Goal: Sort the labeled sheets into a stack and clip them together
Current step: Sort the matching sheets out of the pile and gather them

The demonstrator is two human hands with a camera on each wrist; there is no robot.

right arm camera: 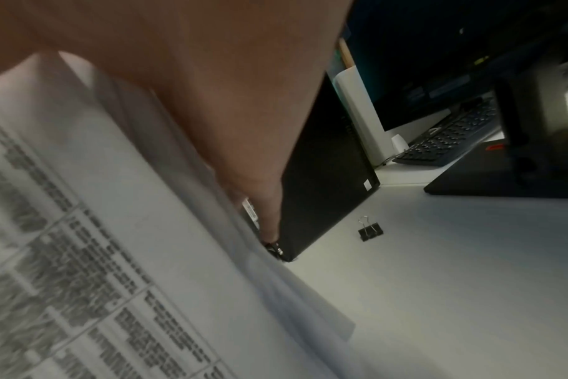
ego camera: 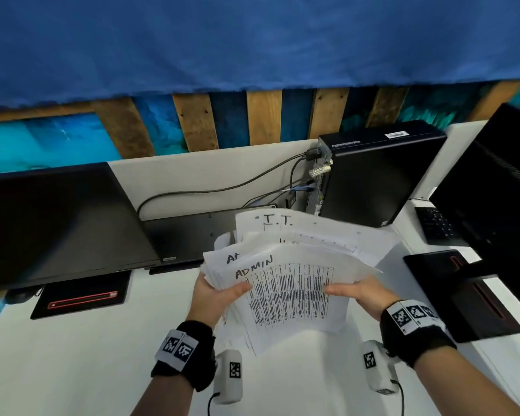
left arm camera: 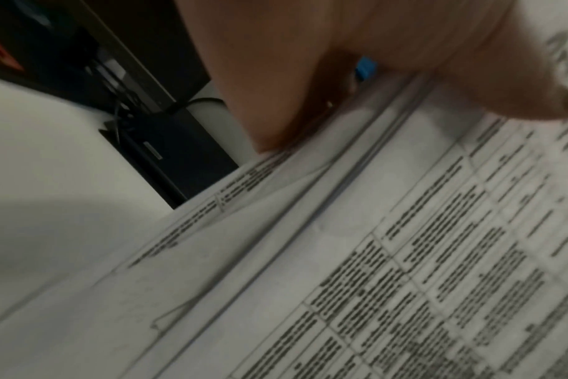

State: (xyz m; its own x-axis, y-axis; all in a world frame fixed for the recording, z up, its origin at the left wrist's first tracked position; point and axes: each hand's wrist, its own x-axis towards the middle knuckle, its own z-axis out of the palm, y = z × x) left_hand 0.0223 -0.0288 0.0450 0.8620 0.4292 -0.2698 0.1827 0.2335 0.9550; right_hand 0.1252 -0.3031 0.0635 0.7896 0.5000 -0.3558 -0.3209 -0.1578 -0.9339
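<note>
The head view shows the left hand (ego camera: 213, 295) and right hand (ego camera: 360, 295) each with its grip clamped on the fanned sheets (ego camera: 288, 283) above the worktop (ego camera: 72, 355); only the right wrist view shows a binder clip (right arm camera: 370, 231) lying on the worktop beside the computer tower (right arm camera: 325, 179).

head: bright, edges warped | wrist views: dim, blurred, grainy | soft shadows on desk (ego camera: 72, 370)
</note>
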